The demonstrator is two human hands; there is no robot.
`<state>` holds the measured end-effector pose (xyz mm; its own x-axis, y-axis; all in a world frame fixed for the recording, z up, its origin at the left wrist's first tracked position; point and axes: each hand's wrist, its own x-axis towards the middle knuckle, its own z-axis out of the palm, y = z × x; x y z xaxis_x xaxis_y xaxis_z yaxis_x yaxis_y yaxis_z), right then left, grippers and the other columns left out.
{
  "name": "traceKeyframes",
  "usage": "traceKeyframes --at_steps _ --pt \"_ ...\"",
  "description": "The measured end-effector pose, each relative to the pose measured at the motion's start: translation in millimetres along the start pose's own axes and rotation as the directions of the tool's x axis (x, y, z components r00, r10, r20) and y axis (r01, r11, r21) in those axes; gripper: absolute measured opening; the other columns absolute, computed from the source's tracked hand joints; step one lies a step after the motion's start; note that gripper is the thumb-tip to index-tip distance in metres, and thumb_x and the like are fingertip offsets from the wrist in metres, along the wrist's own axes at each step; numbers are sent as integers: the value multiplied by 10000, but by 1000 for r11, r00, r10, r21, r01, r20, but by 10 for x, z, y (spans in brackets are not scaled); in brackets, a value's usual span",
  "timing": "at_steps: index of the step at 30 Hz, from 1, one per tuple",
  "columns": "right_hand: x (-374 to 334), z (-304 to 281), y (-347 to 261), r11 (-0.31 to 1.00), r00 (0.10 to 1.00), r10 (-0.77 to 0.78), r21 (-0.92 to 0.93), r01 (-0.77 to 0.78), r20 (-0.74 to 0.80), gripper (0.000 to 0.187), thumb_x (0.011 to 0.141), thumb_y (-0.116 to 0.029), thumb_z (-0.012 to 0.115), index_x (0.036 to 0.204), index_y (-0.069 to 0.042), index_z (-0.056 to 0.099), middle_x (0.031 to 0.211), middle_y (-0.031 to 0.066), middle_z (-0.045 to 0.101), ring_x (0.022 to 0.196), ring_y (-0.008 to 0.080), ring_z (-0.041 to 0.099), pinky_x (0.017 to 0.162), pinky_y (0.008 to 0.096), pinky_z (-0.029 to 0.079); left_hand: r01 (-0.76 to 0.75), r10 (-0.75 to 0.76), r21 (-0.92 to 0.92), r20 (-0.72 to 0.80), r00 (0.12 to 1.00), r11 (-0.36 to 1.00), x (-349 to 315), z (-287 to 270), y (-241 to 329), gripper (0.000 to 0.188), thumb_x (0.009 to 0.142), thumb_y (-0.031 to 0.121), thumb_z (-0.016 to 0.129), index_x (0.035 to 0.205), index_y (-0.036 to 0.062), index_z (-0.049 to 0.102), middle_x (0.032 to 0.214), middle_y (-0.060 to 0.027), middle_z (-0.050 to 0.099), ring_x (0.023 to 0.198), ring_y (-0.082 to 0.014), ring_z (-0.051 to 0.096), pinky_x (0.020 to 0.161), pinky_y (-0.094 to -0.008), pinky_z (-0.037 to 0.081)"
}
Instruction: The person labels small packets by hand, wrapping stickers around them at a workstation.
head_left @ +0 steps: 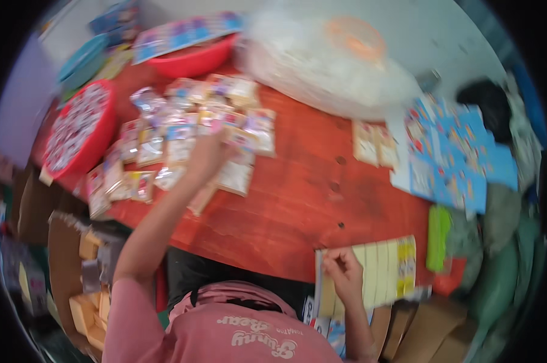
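Observation:
My left hand reaches out over a heap of small clear-wrapped packets on the left of the red table. Its fingers are smeared by motion and lie against a packet at the heap's right side; whether they grip it is unclear. My right hand is at the near edge, over the left end of a pale yellow sheet of label strips. Its thumb and fingertips curl together in a pinch. Anything between them is too small to make out.
A red basin full of small printed pieces stands at the left. Behind the heap, printed sheets lie across another red basin. A big clear plastic bag fills the back. Two packets, blue printed sheets and a green object lie right.

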<state>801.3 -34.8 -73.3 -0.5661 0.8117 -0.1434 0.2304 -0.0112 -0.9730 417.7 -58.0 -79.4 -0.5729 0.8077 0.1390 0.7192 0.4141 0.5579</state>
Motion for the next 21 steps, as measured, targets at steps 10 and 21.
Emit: traceKeyframes --at_steps 10,21 --pt "-97 -1400 182 728 879 -401 -672 135 -258 183 824 -67 601 991 7 597 1028 154 626 963 256 605 816 312 471 -723 722 25 -91 686 690 -684 507 1335 251 697 84 624 927 1 565 937 -167 574 914 -338 548 810 -411 445" --pt "2550 -1937 66 492 799 -576 -853 173 -170 344 852 -243 566 1087 7 553 1095 205 567 1004 380 540 843 436 440 -757 754 74 65 653 649 241 1685 2309 566 832 386 574 1301 100 438 1361 -166 362 1256 -380 342 1012 -487 324"
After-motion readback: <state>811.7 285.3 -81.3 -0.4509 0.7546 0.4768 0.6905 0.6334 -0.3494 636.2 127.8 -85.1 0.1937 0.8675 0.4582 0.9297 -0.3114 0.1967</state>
